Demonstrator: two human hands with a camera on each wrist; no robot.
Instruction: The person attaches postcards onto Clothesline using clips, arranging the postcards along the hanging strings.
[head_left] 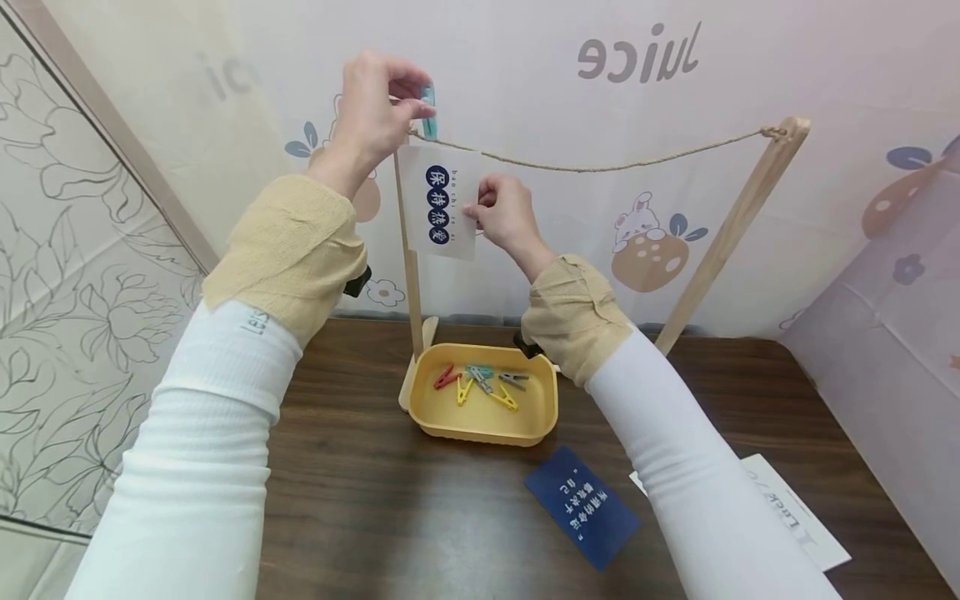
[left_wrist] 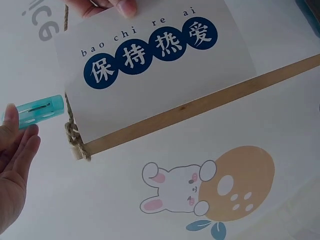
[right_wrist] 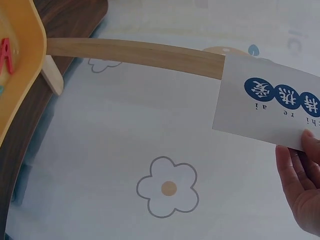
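Note:
My left hand [head_left: 382, 104] pinches a teal clothespin [head_left: 428, 112] just above the left end of the twine [head_left: 592, 169], close to its knot. In the left wrist view the clothespin [left_wrist: 41, 111] points at the twine and the card's edge. A white card [head_left: 420, 208] with blue circles and white characters hangs upright at the twine, in front of the left wooden post [head_left: 413, 292]. Its right edge is pinched between thumb and fingers of my right hand [head_left: 506, 212]. The right wrist view shows the thumb over the card [right_wrist: 235, 110], fingers behind.
Below stands a yellow basket [head_left: 483, 433] with several clothespins [head_left: 480, 379] in it. A dark blue card [head_left: 582, 507] lies on the wooden table [head_left: 337, 500], with a white card [head_left: 813, 525] partly under the right forearm. The right post [head_left: 731, 233] leans outward.

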